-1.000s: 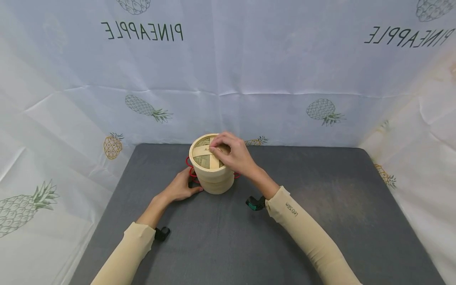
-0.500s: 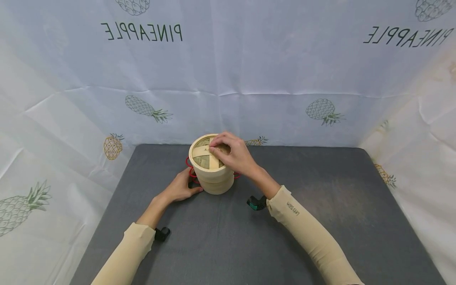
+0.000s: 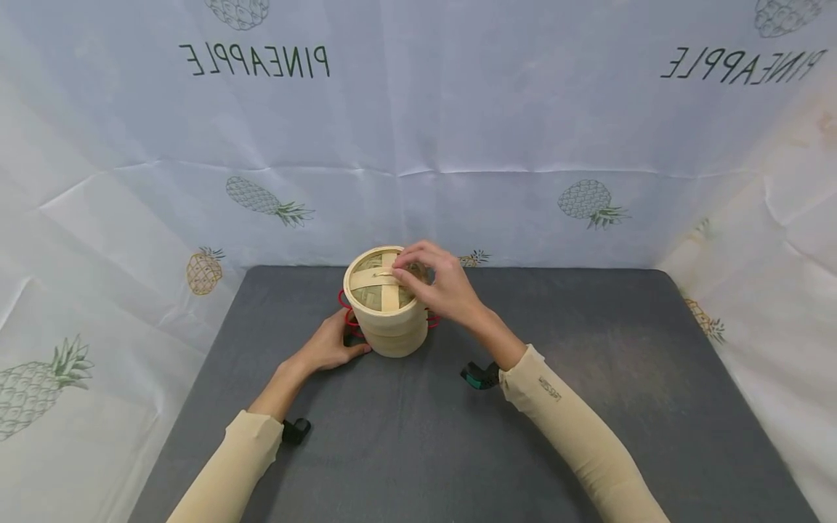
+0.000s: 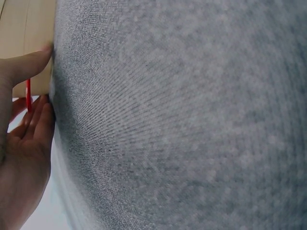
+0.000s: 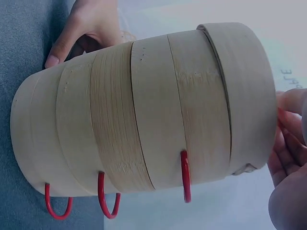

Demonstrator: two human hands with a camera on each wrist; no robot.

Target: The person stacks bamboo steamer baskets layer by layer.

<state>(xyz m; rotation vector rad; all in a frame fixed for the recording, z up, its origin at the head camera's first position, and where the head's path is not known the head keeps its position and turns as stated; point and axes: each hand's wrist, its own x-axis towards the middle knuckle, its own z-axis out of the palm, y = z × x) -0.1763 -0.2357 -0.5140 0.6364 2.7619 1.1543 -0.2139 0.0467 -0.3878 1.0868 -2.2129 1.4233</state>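
Note:
A round bamboo steamer (image 3: 395,335) stands on the dark grey table, stacked in tiers. Red rings (image 5: 109,195) stick out from its sides. On top sits its woven lid (image 3: 371,296), with crossed straps and a small loop handle. My left hand (image 3: 327,343) grips the steamer low on its left side, thumb on the near side and fingers behind. The same thumb (image 4: 29,66) lies against the wood in the left wrist view. My right hand (image 3: 447,287) is over the lid, fingers bent, tips at the right end of the loop. Whether they still pinch it is unclear.
The dark tabletop (image 3: 405,443) spreads around the steamer on both sides and in front. A pale cloth printed with pineapples (image 3: 418,109) hangs close behind the table and at both sides. Black wrist cameras (image 3: 479,375) hang under both forearms.
My right hand has shifted slightly right across the lid, uncovering more of the loop handle. The left hand and the steamer stay in place. The head view has turned slightly.

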